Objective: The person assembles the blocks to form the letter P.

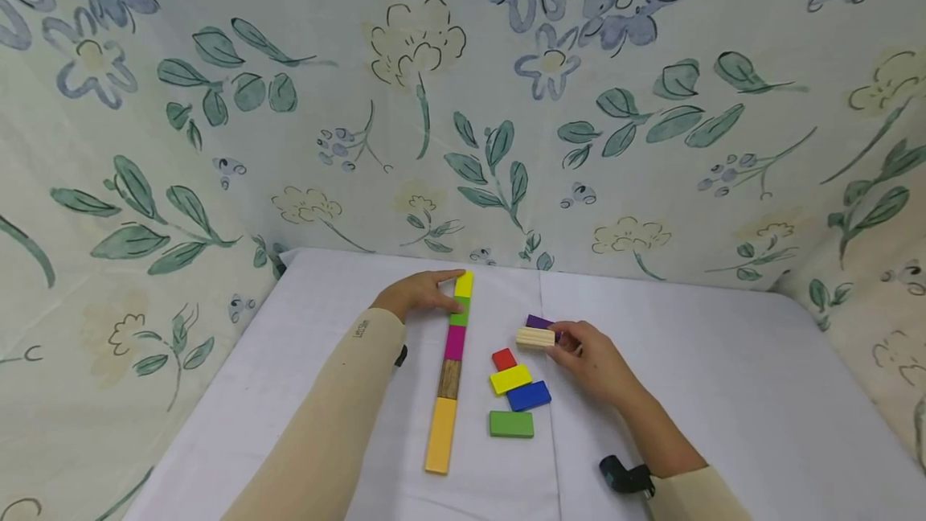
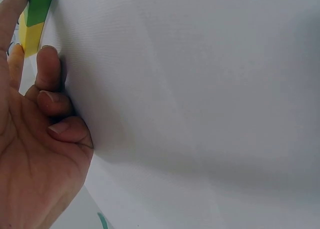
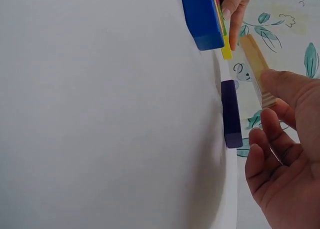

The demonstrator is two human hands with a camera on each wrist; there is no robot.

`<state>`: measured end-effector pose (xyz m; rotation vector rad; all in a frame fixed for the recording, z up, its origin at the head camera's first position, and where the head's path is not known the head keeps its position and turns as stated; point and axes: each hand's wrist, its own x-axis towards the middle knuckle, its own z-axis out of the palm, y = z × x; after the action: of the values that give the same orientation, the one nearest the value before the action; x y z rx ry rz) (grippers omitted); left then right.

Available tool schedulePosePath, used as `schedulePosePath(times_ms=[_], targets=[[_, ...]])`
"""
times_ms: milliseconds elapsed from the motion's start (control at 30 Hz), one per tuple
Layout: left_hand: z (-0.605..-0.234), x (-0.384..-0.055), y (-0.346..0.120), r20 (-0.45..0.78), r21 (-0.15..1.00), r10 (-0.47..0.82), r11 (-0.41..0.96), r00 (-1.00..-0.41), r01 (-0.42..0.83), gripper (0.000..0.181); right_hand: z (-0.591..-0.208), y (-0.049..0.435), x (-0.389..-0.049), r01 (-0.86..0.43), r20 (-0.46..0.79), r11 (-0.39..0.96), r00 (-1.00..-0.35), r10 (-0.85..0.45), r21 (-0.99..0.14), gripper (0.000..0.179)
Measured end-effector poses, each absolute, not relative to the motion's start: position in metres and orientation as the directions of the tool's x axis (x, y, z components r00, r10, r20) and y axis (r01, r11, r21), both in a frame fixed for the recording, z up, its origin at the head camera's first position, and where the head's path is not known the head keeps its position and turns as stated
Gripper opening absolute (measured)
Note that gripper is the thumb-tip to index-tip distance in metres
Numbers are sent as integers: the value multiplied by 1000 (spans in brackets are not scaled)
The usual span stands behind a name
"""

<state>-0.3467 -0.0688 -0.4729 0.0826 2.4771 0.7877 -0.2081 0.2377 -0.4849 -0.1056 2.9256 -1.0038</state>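
Note:
On the white cloth a straight row of blocks runs away from me: orange (image 1: 441, 436), brown wood-grained (image 1: 449, 379), magenta (image 1: 455, 342), light green (image 1: 459, 313) and yellow (image 1: 464, 285) at the far end. My left hand (image 1: 419, 293) touches the row's far end from the left, index finger by the yellow block, thumb at the green one; its other fingers curl in over the palm in the left wrist view. Between thumb and fingers, my right hand (image 1: 595, 362) pinches a plain wooden block (image 3: 256, 69), raised off the cloth. Just behind it lies a purple block (image 3: 231, 114).
Right of the row lie loose blocks: red (image 1: 504, 358), yellow (image 1: 510, 379), blue (image 1: 530, 396) and green (image 1: 511, 424). The yellow and blue ones touch or overlap. A floral curtain (image 1: 463, 103) hangs behind the table (image 1: 687, 368) and at its sides.

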Motion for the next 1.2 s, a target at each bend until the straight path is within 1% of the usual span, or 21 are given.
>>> schedulePosePath(times_ms=[167,533,733,1000,1200], targets=[[-476,-350,-69,-476,550,201,828,-856,-112,86,-480,225,-227,-70,1,778,-996,-88,-625,37],[-476,-354,-70,-495,546,185,827,-849,-138,86,-472,196,-273,-75,-28,772,-992,-119,-631,42],[-478,-353,-70,-505,554,202,821,-839,-136,85,-475,183,-296,-41,-64,764,-992,-107,-644,42],[-476,-352,-69,-503,545,201,829,-841,-128,85,-483,174,-323,55,-139,764,-989,-46,-643,45],[-475,-353,-69,-497,545,202,830,-844,-122,86,-489,172,-335,70,-174,784,-984,-49,-617,43]])
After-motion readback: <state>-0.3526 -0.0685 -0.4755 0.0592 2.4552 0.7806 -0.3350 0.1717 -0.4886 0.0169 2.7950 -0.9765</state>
